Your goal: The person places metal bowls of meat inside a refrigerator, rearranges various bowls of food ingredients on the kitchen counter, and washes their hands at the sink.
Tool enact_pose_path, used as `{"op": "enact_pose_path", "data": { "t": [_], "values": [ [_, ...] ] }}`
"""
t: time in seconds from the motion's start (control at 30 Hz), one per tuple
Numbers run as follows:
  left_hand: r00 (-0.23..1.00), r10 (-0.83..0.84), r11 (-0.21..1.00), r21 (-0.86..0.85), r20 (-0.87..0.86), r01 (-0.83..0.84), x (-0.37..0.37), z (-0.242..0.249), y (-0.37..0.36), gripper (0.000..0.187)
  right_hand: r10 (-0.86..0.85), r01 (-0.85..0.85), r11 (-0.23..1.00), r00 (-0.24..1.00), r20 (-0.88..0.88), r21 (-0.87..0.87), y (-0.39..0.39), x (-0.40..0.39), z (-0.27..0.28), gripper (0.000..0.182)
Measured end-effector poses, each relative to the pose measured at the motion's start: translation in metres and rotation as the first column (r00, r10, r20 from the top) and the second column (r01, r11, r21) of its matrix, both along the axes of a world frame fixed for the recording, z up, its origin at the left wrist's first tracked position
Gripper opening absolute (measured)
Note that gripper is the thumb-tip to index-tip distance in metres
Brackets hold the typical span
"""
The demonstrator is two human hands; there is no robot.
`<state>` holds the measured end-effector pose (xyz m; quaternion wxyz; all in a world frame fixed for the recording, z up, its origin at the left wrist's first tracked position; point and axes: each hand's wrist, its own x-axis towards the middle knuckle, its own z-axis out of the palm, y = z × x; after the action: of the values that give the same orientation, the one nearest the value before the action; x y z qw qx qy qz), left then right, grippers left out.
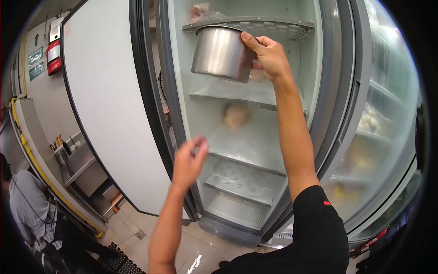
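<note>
My right hand grips a cylindrical stainless steel pot by its right side, thumb over the rim. The pot is held up in front of an open upright fridge, just below its top shelf. What is inside the pot cannot be seen. Lower and to the left, my left hand is raised in front of the fridge opening. It is blurred, with its fingers loosely bent, thumb apart and nothing visible in it. Behind, a pale round lump shows on a middle shelf.
The white fridge door stands open on the left. A second fridge with a glass door is on the right. Wrapped pinkish food lies on the top shelf. At lower left, a person in a grey shirt bends near a black mat.
</note>
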<state>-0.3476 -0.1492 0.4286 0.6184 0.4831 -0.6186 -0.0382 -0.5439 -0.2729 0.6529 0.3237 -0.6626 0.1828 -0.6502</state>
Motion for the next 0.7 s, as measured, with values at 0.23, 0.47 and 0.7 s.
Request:
{"op": "enact_pose_path", "data": {
  "t": [0.23, 0.47, 0.7],
  "values": [
    [0.841, 0.304, 0.939, -0.287, 0.447, -0.187, 0.004, 0.104, -0.124, 0.054, -0.211, 0.218, 0.959, 0.976, 0.059, -0.183, 0.006, -0.01, -0.016, 0.047],
    [0.852, 0.21, 0.975, -0.171, 0.48, -0.144, 0.018, 0.137, -0.184, 0.055, -0.511, 0.507, 0.847, 0.86, 0.018, -0.162, -0.031, -0.015, -0.028, 0.048],
    [0.37, 0.516, 0.839, -0.37, 0.773, -0.399, 0.058, 0.149, -0.185, 0.053, -0.584, 0.578, 0.812, 0.802, -0.124, -0.084, -0.053, -0.005, -0.032, 0.05]
  ]
}}
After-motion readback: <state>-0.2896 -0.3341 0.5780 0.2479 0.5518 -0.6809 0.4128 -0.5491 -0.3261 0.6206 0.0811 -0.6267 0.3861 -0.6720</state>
